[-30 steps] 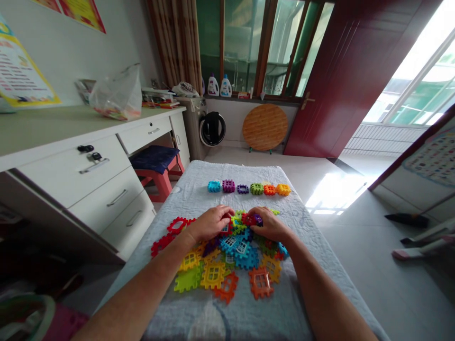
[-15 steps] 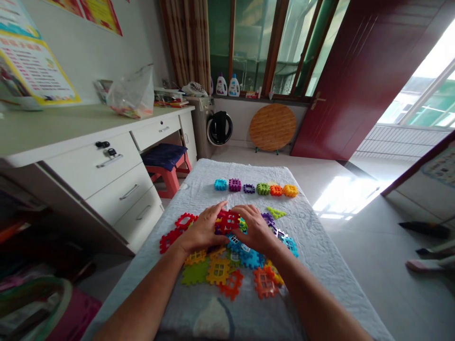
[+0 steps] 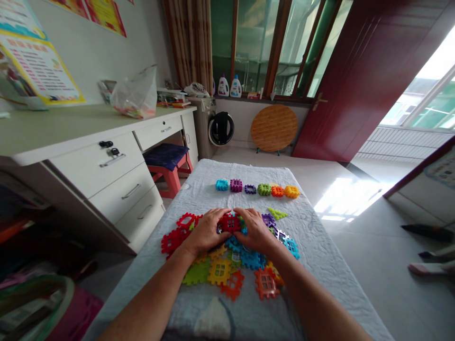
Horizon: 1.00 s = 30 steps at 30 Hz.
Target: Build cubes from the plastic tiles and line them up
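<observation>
My left hand [image 3: 206, 231] and my right hand [image 3: 255, 231] meet over a pile of flat, toothed plastic tiles [image 3: 227, 267] in many colours. Between the fingertips of both hands sits a red tile piece [image 3: 229, 222], gripped from its two sides just above the pile. The pile lies on a table covered with a pale grey-blue cloth [image 3: 320, 265]. Farther back on the cloth stands a row of small built cubes [image 3: 256, 189]: blue, purple, violet, green, orange and yellow-orange. A green triangular tile [image 3: 277, 213] lies alone to the right of my hands.
A white desk with drawers [image 3: 106, 166] runs along the left, with a clear plastic bag [image 3: 135, 94] on top and a red stool with a blue cushion [image 3: 167, 163] under it. A round wooden board [image 3: 273, 128] leans against the far wall beside a dark red door [image 3: 355, 80].
Both hands have drawn together from the far side of the pile and closed on the red piece. The camera has shifted slightly, so the table sits more centred.
</observation>
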### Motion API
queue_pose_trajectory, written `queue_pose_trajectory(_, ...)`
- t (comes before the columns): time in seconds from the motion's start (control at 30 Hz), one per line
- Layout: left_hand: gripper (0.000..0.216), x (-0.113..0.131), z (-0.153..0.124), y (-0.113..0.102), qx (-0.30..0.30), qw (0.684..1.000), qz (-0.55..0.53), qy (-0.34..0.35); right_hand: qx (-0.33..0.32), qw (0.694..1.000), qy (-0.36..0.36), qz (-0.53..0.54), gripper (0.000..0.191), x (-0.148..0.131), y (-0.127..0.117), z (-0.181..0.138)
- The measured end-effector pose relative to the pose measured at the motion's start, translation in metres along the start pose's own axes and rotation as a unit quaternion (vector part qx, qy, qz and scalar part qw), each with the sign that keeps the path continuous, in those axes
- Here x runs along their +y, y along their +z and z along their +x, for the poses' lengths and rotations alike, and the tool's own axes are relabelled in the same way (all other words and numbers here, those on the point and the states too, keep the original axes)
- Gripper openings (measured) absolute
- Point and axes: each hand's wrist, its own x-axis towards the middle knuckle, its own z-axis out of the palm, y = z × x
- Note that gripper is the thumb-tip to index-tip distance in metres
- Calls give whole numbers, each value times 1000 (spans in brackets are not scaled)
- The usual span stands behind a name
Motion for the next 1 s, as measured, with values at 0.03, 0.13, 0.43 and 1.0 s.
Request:
queue_pose_trajectory(0.03,64,0,0,0,1,1000,2,3,-1,1000,1,2,61,1,0,0)
queue_pose_trajectory(0.13,65,-2,1,2,0,1000,19,22,3,1000,-1,10,61,1,0,0)
queue_pose_trajectory(0.43,61,-4,1,3,19,998,31,54,43,999,-18,24,58,4,-3,1)
queue_pose_trajectory(1.0,59,-3,1,4,27,997,35,61,47,998,-24,30,61,3,-1,1)
